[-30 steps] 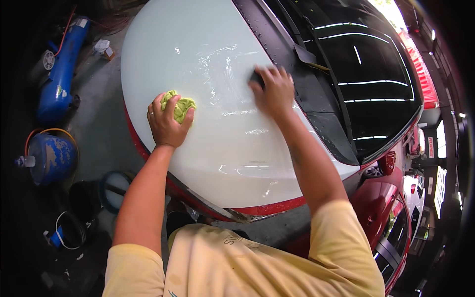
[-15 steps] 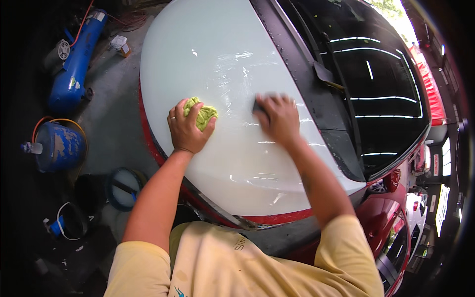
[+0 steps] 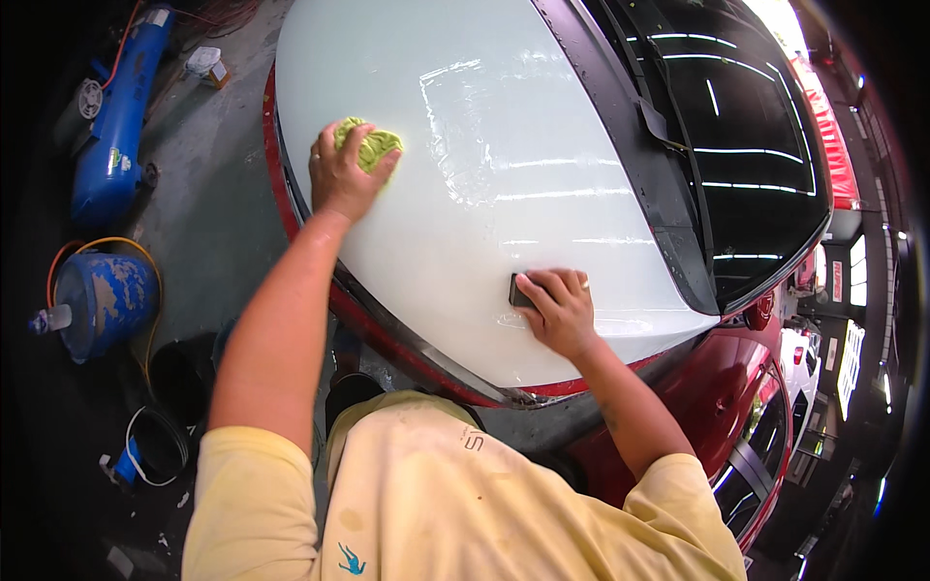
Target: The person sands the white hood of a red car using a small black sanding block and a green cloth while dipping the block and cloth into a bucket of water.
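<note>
My left hand (image 3: 344, 169) grips a crumpled lime-green cloth (image 3: 373, 140) against the left side of a white car hood (image 3: 455, 252). Closer to me and further right, my right hand (image 3: 562, 310) is closed on a small dark rectangular block (image 3: 523, 290), pressed on the glossy hood. A wet, streaky patch lies on the paint between and beyond my hands. Red trim (image 3: 273, 165) runs along the hood's edge, and a black cowl (image 3: 620, 145) borders it on the right.
On the floor at left are a blue air compressor (image 3: 121, 145), a blue hose-fitted container (image 3: 102, 305) and a black bucket (image 3: 155, 445). The dark windshield (image 3: 746, 126) is at upper right. A dark red car (image 3: 697, 407) stands at my right.
My right hand with the dark block has moved toward me, down the hood. My left hand with the cloth has moved up and away, toward the hood's left edge.
</note>
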The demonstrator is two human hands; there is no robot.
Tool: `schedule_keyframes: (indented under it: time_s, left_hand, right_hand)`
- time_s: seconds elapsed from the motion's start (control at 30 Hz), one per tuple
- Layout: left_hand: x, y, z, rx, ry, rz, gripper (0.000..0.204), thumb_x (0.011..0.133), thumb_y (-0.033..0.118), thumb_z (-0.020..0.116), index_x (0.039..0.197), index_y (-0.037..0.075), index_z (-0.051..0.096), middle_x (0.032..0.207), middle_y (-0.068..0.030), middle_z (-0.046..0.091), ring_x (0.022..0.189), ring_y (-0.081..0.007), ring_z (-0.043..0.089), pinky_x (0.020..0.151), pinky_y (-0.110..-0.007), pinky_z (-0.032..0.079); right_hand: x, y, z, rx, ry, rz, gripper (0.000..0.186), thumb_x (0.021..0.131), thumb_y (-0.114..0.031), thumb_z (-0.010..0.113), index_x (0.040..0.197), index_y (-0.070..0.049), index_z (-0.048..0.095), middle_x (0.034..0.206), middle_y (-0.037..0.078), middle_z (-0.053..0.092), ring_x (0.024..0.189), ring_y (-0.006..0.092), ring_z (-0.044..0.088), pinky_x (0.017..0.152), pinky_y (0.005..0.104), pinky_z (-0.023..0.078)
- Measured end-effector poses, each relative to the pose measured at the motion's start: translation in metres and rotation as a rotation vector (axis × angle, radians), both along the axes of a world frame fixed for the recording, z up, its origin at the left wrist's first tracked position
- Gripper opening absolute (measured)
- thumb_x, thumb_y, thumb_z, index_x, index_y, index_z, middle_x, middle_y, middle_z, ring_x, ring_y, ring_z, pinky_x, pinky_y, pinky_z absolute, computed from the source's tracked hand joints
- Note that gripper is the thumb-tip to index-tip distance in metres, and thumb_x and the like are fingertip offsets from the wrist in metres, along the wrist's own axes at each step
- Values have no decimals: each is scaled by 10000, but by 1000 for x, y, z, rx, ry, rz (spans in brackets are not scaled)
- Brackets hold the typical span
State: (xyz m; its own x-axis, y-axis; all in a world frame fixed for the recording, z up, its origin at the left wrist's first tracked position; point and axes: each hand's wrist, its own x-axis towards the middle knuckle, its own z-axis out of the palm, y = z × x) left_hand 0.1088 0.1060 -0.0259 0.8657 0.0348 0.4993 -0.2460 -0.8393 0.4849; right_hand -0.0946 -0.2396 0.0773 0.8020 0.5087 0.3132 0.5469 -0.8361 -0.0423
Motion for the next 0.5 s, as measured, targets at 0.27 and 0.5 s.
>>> schedule_keyframes:
  time_s: [0.27,0.5]
  left_hand:
    - [29,23,-8,-106,-122,-139,616,912,559,830,1414,253,647,1527,-178,501,1377,-416,538,1152,-550,482]
    - [22,32,-12,-100,-108,-119,603,903,516,840,1409,246,655,1517,-191,509,1362,-428,540,1163,-562,456]
  right_hand:
    - [282,95,-5,13,-319,-404,432,977,-395,763,1385,-257,721,1230,45,738,1129,325,659,997,492,486]
    - [11,82,-18,37,-40,-251,450,886,-293,848,1313,-166,783,1193,13,715,1097,247,650,948,433,467]
